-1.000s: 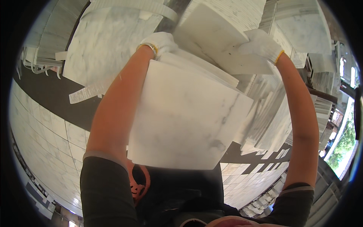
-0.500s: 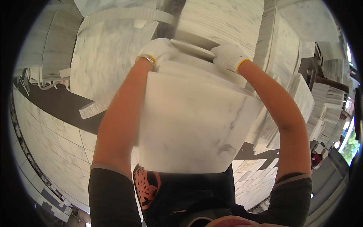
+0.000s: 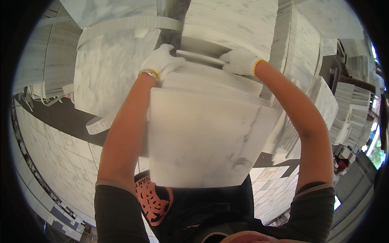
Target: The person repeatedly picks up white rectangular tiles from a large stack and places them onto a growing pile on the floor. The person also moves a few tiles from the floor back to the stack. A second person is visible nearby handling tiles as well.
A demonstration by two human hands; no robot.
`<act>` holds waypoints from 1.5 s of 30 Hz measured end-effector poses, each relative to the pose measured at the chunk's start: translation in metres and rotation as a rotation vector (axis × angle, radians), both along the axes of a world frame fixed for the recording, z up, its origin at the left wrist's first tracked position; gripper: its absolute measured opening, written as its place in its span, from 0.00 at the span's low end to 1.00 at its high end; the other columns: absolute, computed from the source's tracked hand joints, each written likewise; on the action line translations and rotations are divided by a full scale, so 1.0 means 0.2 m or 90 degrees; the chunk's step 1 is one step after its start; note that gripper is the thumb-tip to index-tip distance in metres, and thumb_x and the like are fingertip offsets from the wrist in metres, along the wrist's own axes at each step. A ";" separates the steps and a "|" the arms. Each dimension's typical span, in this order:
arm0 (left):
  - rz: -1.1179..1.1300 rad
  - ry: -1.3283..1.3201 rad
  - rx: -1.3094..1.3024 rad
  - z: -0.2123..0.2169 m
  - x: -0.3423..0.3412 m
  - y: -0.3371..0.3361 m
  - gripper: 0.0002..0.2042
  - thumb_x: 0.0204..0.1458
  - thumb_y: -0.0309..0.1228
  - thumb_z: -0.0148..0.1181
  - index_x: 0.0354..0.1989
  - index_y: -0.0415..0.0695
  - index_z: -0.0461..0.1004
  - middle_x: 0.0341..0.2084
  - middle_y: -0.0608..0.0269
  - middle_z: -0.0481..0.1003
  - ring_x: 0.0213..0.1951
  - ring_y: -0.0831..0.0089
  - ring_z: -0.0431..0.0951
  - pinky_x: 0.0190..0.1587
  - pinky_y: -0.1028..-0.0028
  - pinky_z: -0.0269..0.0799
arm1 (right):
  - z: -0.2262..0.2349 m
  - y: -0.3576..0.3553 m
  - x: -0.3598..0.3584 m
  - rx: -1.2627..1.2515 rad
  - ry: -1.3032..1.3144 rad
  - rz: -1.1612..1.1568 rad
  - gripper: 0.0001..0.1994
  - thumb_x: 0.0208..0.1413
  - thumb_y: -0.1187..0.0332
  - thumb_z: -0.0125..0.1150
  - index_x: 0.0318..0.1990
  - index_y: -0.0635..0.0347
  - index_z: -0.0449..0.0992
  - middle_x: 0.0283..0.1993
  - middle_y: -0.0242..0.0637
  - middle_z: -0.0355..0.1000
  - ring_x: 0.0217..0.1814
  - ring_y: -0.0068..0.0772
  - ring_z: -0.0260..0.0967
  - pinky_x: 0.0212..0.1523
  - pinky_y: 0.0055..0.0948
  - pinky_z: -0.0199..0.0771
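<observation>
A white marble tile point(image 3: 201, 59) stands on edge, its narrow upper edge towards me, between my two gloved hands. My left hand point(image 3: 162, 62), in a white knitted glove, closes on the tile's left end, fingers partly hidden. At the right end, my right hand point(image 3: 242, 62), gloved the same way, grips it with bent fingers. Just nearer to me, several more tiles lean together, and the nearest one, a large grey-veined marble tile point(image 3: 202, 137), shows its broad face in front of my body.
Beyond my hands stands a long row of upright marble tiles point(image 3: 231, 20). A strapped marble stack point(image 3: 109, 69) is at the left, with a loose pale strap end point(image 3: 98, 126). More tile stacks point(image 3: 302, 52) line the right side. Light floor tiles point(image 3: 60, 141) show at lower left.
Both hands and the tile between them have shifted slightly left, the left hand also a little nearer to me. The gap between that tile and the far row looks wider.
</observation>
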State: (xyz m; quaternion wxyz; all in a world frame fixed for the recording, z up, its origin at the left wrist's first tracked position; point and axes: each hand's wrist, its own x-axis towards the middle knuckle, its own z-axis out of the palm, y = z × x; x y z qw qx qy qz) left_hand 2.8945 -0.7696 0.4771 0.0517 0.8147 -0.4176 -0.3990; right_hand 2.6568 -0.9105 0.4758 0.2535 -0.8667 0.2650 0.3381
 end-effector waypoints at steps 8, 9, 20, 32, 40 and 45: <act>-0.076 0.137 0.031 0.00 0.03 -0.02 0.28 0.54 0.48 0.61 0.63 0.49 0.76 0.59 0.59 0.78 0.58 0.62 0.78 0.61 0.70 0.70 | 0.20 -0.04 -0.32 0.204 -0.124 -0.507 0.23 0.64 0.50 0.54 0.58 0.53 0.81 0.59 0.48 0.77 0.59 0.48 0.75 0.62 0.40 0.71; -0.072 0.135 0.031 0.01 0.03 -0.02 0.28 0.54 0.48 0.61 0.63 0.49 0.76 0.58 0.59 0.79 0.58 0.63 0.78 0.61 0.70 0.70 | 0.21 -0.04 -0.38 0.095 -0.144 -0.599 0.24 0.63 0.49 0.54 0.57 0.54 0.81 0.58 0.49 0.78 0.59 0.48 0.75 0.61 0.40 0.70; 0.013 0.209 0.068 -0.03 0.01 -0.02 0.24 0.59 0.44 0.63 0.62 0.46 0.76 0.49 0.64 0.81 0.36 0.77 0.81 0.43 0.75 0.77 | -0.05 0.02 -0.62 -0.007 -0.205 -0.935 0.30 0.58 0.44 0.61 0.50 0.67 0.81 0.39 0.46 0.79 0.45 0.40 0.76 0.49 0.36 0.72; 0.049 0.236 0.047 -0.06 0.03 -0.01 0.44 0.57 0.46 0.63 0.79 0.44 0.48 0.67 0.50 0.70 0.61 0.67 0.71 0.61 0.74 0.66 | -0.08 0.06 -0.65 0.005 -0.285 -1.007 0.28 0.54 0.48 0.68 0.48 0.68 0.82 0.36 0.40 0.79 0.39 0.33 0.73 0.45 0.33 0.72; 0.047 0.248 0.074 -0.01 0.03 -0.01 0.40 0.57 0.47 0.64 0.77 0.52 0.55 0.71 0.52 0.64 0.69 0.60 0.68 0.68 0.71 0.63 | 0.00 0.20 -0.67 0.037 -0.326 -1.009 0.26 0.53 0.49 0.70 0.47 0.66 0.82 0.44 0.41 0.81 0.47 0.33 0.74 0.51 0.32 0.72; -0.062 0.131 0.001 -0.09 0.07 0.02 0.31 0.58 0.46 0.65 0.70 0.54 0.68 0.72 0.56 0.64 0.49 0.70 0.81 0.49 0.72 0.78 | 0.04 0.25 -0.67 0.012 -0.235 -0.970 0.29 0.55 0.45 0.67 0.48 0.66 0.82 0.44 0.43 0.80 0.48 0.34 0.75 0.52 0.33 0.72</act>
